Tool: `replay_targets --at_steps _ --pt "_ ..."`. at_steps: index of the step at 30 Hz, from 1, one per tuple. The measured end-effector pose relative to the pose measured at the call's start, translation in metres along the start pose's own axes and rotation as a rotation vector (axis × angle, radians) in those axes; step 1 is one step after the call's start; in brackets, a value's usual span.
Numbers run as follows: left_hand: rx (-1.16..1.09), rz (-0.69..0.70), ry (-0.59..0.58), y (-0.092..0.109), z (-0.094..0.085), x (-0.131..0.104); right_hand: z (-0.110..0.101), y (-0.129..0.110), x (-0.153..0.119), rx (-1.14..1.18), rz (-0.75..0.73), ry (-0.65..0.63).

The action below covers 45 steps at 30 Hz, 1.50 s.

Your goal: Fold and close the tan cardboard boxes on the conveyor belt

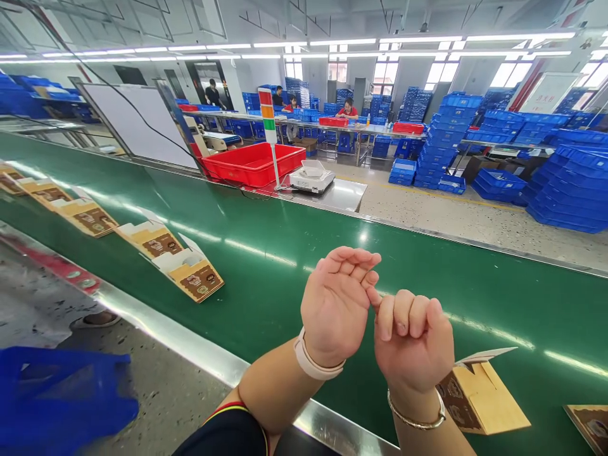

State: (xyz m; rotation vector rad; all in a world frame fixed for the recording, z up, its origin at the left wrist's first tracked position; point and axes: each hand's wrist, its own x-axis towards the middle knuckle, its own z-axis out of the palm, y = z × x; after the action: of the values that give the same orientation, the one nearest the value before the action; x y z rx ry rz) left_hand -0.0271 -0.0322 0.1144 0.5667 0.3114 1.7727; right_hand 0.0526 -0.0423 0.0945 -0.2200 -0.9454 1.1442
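Observation:
Both hands are raised, palms facing the camera, over the green conveyor belt (266, 234). My left hand (337, 304), with a pale band at the wrist, has its fingers extended and slightly bent, holding nothing. Beside it my right hand (413, 339), with a metal bangle, has its fingers curled down and nothing visible in them; its little finger meets the fingers of my left hand. An open brown and yellow box (494, 399) lies on the belt just behind my right wrist. Another open box (202, 278) sits left of my hands.
More boxes (90, 215) line the belt's left part, and one box (591, 424) shows at the right edge. Beyond the belt are a red bin (251, 168), a scale (311, 178), a signal light and stacked blue crates (446, 139). People work at far tables.

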Motion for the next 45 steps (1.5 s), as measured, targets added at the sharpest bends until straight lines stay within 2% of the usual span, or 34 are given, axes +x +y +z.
replay_targets --at_steps 6,12,14,17,20,24,30,38,45 --pt "-0.008 -0.009 0.015 0.004 0.000 -0.001 -0.002 0.005 -0.010 -0.290 -0.232 -0.145" --pt "-0.088 -0.001 0.010 0.004 0.000 0.002 -0.013 0.008 -0.014 -0.742 -0.590 -0.457" --pt "-0.118 0.014 0.003 0.004 -0.001 0.005 -0.014 0.009 -0.013 -0.843 -0.640 -0.536" --pt "-0.106 0.087 0.003 0.008 -0.003 0.009 -0.013 0.015 -0.014 -0.897 -0.634 -0.587" --pt "-0.048 0.146 -0.007 0.013 -0.004 0.011 -0.010 0.024 -0.018 -0.830 -0.609 -0.565" --pt "-0.061 0.114 -0.013 0.017 -0.005 0.009 -0.008 0.028 -0.023 -0.720 -0.491 -0.529" --pt "-0.122 -0.030 -0.162 0.015 0.000 -0.002 -0.007 0.018 -0.022 -0.517 -0.411 -0.258" --pt "-0.157 -0.037 -0.241 0.012 0.005 -0.004 -0.006 0.011 -0.022 -0.482 -0.344 -0.246" --pt "-0.096 -0.049 -0.233 0.008 0.004 -0.004 -0.006 0.010 -0.020 -0.491 -0.335 -0.231"
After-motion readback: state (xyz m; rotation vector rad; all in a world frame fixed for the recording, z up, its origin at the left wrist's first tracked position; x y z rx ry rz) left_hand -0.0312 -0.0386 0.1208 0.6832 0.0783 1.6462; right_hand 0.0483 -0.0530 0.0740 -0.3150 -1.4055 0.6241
